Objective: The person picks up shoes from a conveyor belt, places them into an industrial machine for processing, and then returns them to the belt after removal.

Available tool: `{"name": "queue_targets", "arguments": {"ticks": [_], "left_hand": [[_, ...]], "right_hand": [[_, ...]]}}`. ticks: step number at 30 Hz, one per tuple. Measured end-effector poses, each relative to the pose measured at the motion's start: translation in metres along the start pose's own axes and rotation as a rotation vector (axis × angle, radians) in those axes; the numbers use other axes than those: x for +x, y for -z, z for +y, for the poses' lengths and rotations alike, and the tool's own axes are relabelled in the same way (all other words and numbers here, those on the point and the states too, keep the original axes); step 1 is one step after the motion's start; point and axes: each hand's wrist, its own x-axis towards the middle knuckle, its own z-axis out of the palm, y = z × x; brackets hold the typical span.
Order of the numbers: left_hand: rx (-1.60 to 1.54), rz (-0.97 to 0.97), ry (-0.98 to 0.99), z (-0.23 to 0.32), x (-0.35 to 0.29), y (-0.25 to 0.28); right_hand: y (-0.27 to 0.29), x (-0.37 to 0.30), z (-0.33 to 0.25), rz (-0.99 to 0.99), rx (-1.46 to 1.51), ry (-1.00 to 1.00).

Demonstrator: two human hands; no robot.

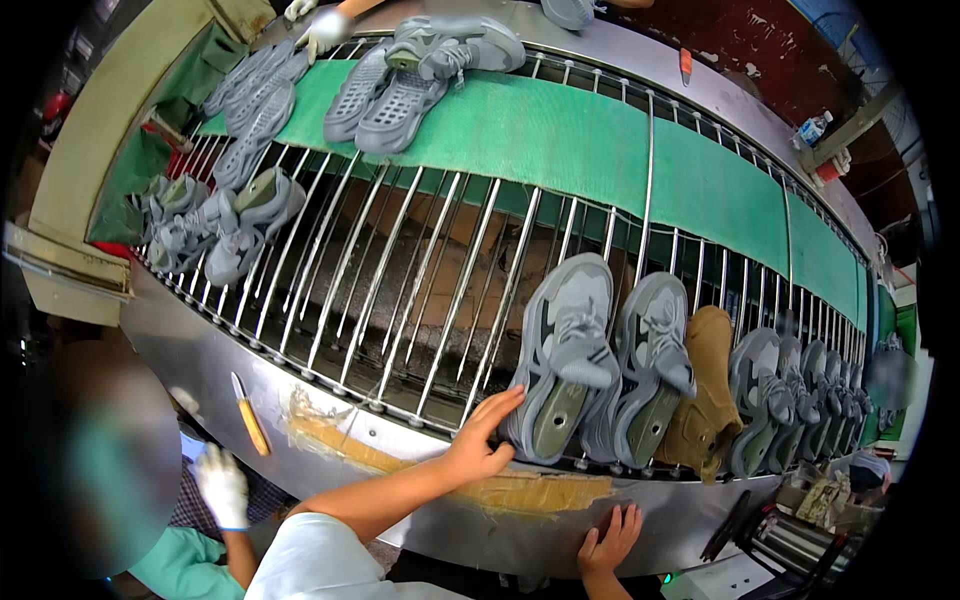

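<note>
We touch the grey shoe (566,365) with spread left hand (482,440) fingers; it leans on the rod rack (400,290) beside its mate (648,370). A nudge could topple it. Our right hand (608,542) rests splayed on the steel rim (330,450).

it was a shoe factory line: rows of grey shoes (568,360) rode a metal-rod conveyor (400,270) beside a green belt (600,150), with gloved workers nearby.
</note>
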Motion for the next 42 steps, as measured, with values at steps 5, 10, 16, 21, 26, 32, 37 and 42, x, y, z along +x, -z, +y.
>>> {"name": "queue_targets", "arguments": {"ticks": [5, 10, 16, 21, 26, 32, 37, 42], "left_hand": [[0.019, 0.08, 0.195, -0.008, 0.084, 0.052], [0.116, 0.46, 0.158, -0.076, 0.267, 0.149], [0.391, 0.696, 0.135, -0.078, 0.454, 0.232], [0.82, 0.617, 0.384, -0.109, 0.525, 0.26], [1.066, 0.444, 0.484, -0.103, 0.551, 0.235], [0.323, 0.335, 0.327, -0.017, 0.548, 0.207], [-0.001, -0.009, 0.179, 0.167, 0.418, 0.11], [-0.427, -0.491, 0.026, 0.267, 0.261, 0.037]], "right_hand": [[0.007, 0.007, -0.015, 0.007, 0.045, -0.045], [0.001, 0.0, -0.002, -0.015, 0.037, -0.052], [0.011, 0.018, -0.011, 0.067, 0.003, -0.025], [-0.006, -0.003, -0.005, 0.017, 0.079, -0.094], [-0.002, -0.003, -0.001, 0.001, 0.055, -0.066], [0.006, 0.01, -0.008, 0.037, 0.135, -0.096], [0.057, 0.096, -0.029, 0.484, 0.645, 0.0], [0.153, 0.213, -0.037, 0.57, 0.823, -0.002]]}}
